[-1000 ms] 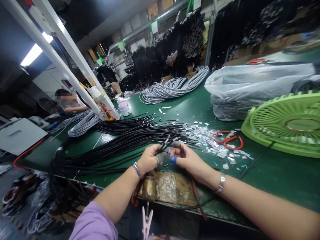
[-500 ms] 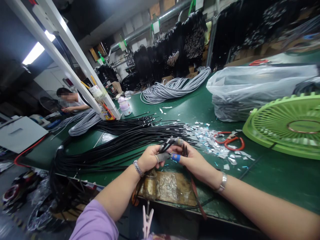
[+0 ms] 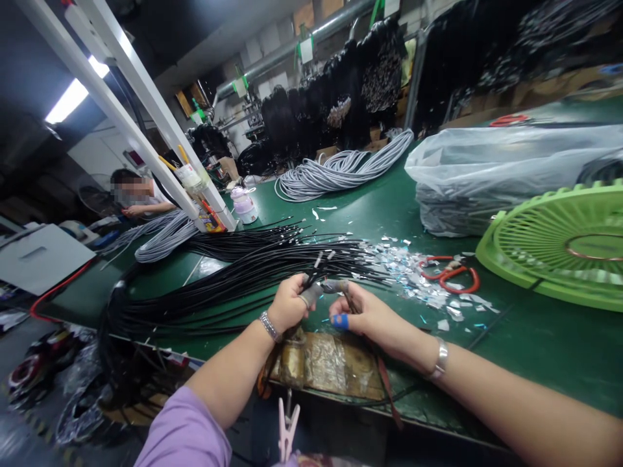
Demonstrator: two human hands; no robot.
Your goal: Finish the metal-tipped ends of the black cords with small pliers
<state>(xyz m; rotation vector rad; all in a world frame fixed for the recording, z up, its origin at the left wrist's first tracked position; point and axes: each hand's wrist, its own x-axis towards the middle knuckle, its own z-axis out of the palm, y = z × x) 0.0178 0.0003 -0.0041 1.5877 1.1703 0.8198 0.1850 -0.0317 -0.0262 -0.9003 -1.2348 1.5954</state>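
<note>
blue tape wraps the thumb of your right hand, curled around dark strands; your left hand, just beside it, grips black cable ends. since half a second ago, that thumb has drawn away from your left hand and the ends stand more upright. beyond, a black cable bundle lies on the green table.

The surface is viewed from the head, forward and down; the left hand and right hand are framed close, toward seven and five o'clock, dark bundles farther, toward twelve.
</note>
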